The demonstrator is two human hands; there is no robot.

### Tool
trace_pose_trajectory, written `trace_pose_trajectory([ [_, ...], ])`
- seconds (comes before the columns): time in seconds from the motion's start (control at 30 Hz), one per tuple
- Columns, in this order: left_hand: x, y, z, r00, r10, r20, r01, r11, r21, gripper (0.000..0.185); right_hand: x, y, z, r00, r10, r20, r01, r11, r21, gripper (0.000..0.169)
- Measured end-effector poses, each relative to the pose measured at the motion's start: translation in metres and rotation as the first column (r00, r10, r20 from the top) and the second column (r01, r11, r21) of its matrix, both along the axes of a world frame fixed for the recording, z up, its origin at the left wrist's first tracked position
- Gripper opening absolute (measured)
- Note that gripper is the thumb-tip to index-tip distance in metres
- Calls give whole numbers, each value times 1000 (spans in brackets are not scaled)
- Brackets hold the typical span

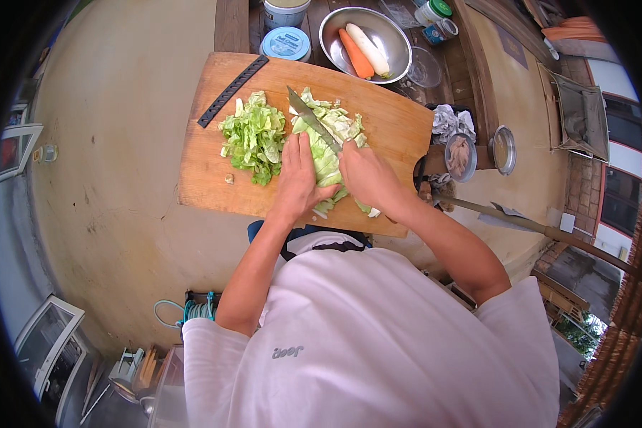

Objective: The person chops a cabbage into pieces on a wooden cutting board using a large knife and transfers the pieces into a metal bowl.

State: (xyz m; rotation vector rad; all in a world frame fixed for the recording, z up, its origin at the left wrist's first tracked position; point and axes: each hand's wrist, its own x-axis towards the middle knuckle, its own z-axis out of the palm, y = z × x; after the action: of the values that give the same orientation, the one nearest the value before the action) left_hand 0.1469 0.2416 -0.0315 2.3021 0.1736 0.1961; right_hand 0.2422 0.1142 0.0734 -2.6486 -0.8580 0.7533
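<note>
My right hand (pixel 366 174) is closed around the handle of a kitchen knife (pixel 314 120), whose blade points up and left over cut leaves. Beside it, my left hand (pixel 298 174) presses on a piece of leafy green vegetable (pixel 323 160), thumb spread toward the right hand. Pale chopped leaves (pixel 348 125) lie beyond and to the right of the blade. Left of my left hand sits a pile of chopped green leaves (pixel 254 136). All of this rests on a wooden cutting board (pixel 396 120). My fingers hide the knife's handle.
A black slotted strip (pixel 232 91) lies at the board's upper left. Behind the board stand a steel bowl (pixel 329 37) with a carrot (pixel 356 53) and a white radish (pixel 367 49), and a blue-lidded tub (pixel 285 44). Plastic containers (pixel 460 158) stand at the right.
</note>
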Motion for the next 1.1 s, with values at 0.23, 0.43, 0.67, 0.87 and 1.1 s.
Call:
trace_pose_trajectory([
  [0.23,-2,0,-8,998,32,50,-31,999,-15,122,6,28,-37,997,1,77,7,994,-104,22],
  [0.43,0,-2,-5,999,41,12,-40,999,-26,121,20,32,8,997,-3,-73,-2,998,-65,23],
  [0.67,0,-2,-2,1000,4,6,-4,1000,14,122,-7,-41,51,995,75,-67,-83,987,-141,27],
  [0.87,0,-1,-2,999,-30,22,29,999,31,122,-29,-55,-20,1000,-6,-27,5,999,-34,27],
  [1.1,2,-2,-5,1000,-23,-1,23,999,46,120,-31,-61,-71,998,-53,17,50,991,123,26],
])
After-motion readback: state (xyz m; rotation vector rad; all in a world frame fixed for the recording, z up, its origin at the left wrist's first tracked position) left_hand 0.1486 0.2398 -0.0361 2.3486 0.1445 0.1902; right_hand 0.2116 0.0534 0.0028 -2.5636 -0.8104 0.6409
